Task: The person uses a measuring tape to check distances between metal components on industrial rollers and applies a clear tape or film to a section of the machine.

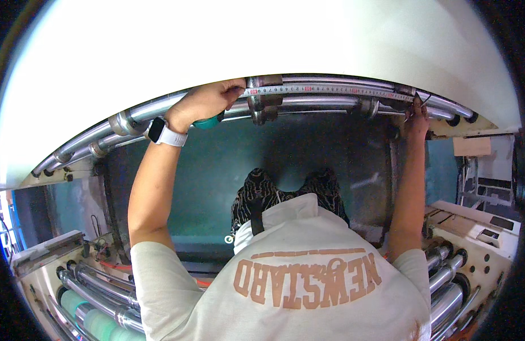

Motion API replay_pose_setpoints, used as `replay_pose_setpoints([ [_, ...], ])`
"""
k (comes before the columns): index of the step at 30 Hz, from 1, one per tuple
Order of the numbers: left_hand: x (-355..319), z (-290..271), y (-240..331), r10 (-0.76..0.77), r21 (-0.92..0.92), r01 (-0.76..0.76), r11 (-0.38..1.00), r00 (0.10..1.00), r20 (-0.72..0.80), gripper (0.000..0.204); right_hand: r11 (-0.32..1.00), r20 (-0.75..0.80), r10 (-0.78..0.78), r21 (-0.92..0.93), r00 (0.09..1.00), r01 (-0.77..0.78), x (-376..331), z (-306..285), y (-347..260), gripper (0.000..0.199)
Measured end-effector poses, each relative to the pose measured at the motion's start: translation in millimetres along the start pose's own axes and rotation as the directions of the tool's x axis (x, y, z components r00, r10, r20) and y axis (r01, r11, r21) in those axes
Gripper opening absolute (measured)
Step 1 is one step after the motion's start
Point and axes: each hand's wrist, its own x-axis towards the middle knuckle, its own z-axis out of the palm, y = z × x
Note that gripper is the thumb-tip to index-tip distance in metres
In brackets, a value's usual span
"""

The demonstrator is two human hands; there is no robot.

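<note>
A tape measure's blade (330, 88) is pulled out along the metal shafts, running from one hand to the other. My left hand (214, 101) is closed at its left end, with the green tape case (208, 121) showing under the palm. At the far right, my right hand (417, 119) is closed by the blade's other end, beside a collar on the shafts. A thin dark metal rod (426, 100) sticks out by its fingertips. The fingers partly hide what they grip there. Between my hands, a worn metal collar (264, 101) sits on the shafts behind the blade.
A large white machine cover (262, 40) curves above the shafts (325, 102). More collars (121, 123) sit to the left. Behind me are machine rollers (97, 284) at lower left and further rollers (444, 273) at lower right. A dark green floor (200, 170) lies below.
</note>
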Motion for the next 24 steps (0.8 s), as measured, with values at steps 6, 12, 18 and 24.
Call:
replay_pose_setpoints([
  [6,-3.1,-2.4,9.3,0.026,0.145,-0.024,0.989,1.0,-0.011,0.015,0.986,0.076,-0.129,-0.096,0.989,0.136,13.8,-18.5,31.1,0.05],
  [12,1.8,-4.1,-3.8,0.234,0.232,-0.225,0.946,0.972,-0.012,0.017,0.968,0.103,-0.168,-0.169,0.98,0.184,9.1,-15.7,25.6,0.051],
  [18,-1.5,-4.7,1.4,0.155,0.2,-0.15,0.968,0.988,-0.01,0.018,0.969,0.077,-0.147,-0.19,0.986,0.159,13.0,-21.8,19.9,0.05],
  [24,-0.8,-7.7,-2.0,0.124,0.185,-0.127,0.974,0.992,0.028,0.019,0.977,0.069,-0.094,-0.186,0.993,0.105,6.0,-8.3,11.6,0.037],
])
